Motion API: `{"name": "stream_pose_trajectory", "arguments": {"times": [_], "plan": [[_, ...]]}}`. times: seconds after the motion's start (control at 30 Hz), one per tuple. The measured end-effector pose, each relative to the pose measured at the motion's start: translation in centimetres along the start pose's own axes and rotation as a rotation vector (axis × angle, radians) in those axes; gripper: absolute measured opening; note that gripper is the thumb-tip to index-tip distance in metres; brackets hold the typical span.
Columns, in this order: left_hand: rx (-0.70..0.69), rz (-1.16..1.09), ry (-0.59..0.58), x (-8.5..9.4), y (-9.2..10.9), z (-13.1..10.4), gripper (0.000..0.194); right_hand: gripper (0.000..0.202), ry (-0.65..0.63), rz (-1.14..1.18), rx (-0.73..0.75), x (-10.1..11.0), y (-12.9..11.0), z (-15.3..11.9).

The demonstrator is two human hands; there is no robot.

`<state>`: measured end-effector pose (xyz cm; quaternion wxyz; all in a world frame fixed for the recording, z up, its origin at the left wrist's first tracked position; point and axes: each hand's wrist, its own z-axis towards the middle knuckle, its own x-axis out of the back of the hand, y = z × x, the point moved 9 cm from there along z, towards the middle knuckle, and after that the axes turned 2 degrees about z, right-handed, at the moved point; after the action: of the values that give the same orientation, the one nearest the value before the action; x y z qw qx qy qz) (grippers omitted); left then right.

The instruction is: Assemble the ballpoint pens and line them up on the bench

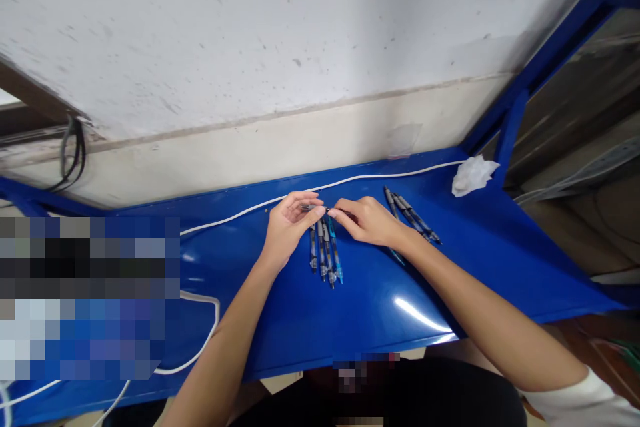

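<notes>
Near the middle of the blue table, my left hand (pixel 295 223) holds a pen part (pixel 309 207) between thumb and fingers. Just to its right, my right hand (pixel 364 220) is closed in a pinch on a thin dark piece, whose tip meets the left hand's part. Several pens (pixel 326 257) lie side by side below the two hands, their upper ends partly covered by the fingers. A second group of pens (pixel 413 215) rests beyond my right forearm, which hides part of it.
A white cable (pixel 360 177) runs along the back of the blue table (pixel 300 320) to a crumpled white bag (pixel 473 175). The wall stands behind. Blue frame posts (pixel 513 127) rise at the right. The left side is pixelated.
</notes>
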<state>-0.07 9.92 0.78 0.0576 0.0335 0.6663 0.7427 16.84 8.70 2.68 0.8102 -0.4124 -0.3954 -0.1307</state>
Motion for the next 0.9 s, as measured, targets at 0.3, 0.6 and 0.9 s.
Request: {"name": "stream_pose_trajectory", "arguments": {"times": [0.3,0.6,0.9], "plan": [[0.010,0.037,0.026,0.2,0.1,0.0,0.026,0.041,0.016,-0.007,0.022,0.1,-0.2,0.0],[-0.016,0.016,-0.005,-0.2,0.6,-0.1,0.023,0.043,-0.014,-0.060,0.008,0.2,-0.1,0.1],[-0.061,0.088,0.130,1.3,0.3,0.2,0.023,0.027,-0.039,-0.005,0.028,-0.4,0.1,0.1]]}}
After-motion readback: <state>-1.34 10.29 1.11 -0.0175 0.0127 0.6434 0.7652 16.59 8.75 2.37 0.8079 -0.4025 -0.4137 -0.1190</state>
